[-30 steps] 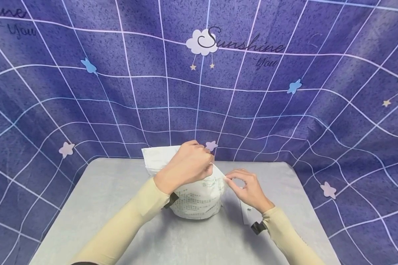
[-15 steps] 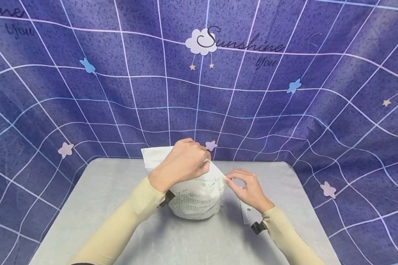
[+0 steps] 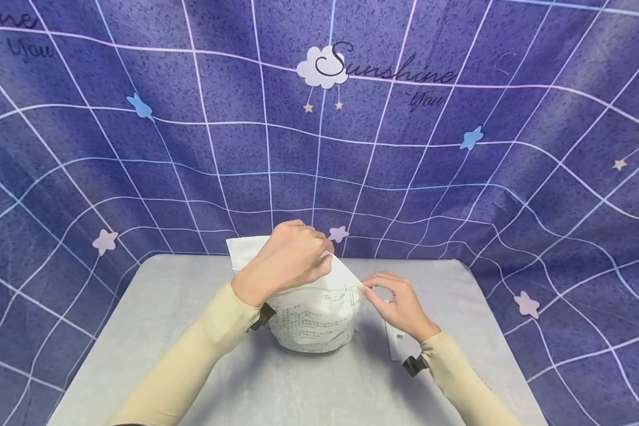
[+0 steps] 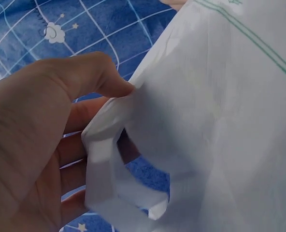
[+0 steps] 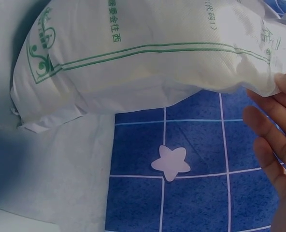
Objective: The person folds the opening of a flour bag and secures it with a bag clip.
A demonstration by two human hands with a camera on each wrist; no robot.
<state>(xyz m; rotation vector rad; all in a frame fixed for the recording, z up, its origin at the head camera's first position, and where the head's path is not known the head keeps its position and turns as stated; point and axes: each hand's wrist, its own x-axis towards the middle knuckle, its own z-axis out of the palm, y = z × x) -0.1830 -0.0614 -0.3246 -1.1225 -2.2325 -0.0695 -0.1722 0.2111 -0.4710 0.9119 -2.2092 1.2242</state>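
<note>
A white bag [image 3: 314,328] with green print stands upright and bulging on the table. My left hand [image 3: 290,260] is at its top edge; in the left wrist view, the thumb and fingers of that hand [image 4: 51,121] pinch the edge beside a cut-out handle hole. The bag's white side [image 4: 230,145] fills the right of that view. At the bag's right upper corner, my right hand [image 3: 402,302] pinches the material between thumb and index finger. From the right wrist, the printed bag [image 5: 148,67] stretches toward this hand [image 5: 280,121], its other fingers spread below. The bag's contents are hidden.
A white card or sheet [image 3: 398,346] lies on the grey table [image 3: 181,319], partly behind my right wrist. A blue grid-patterned cloth [image 3: 319,154] with stars and clouds hangs around the table's back and sides.
My left hand has slid slightly left along the bag's top, uncovering more of its right upper edge. My right hand has stayed at the corner.
</note>
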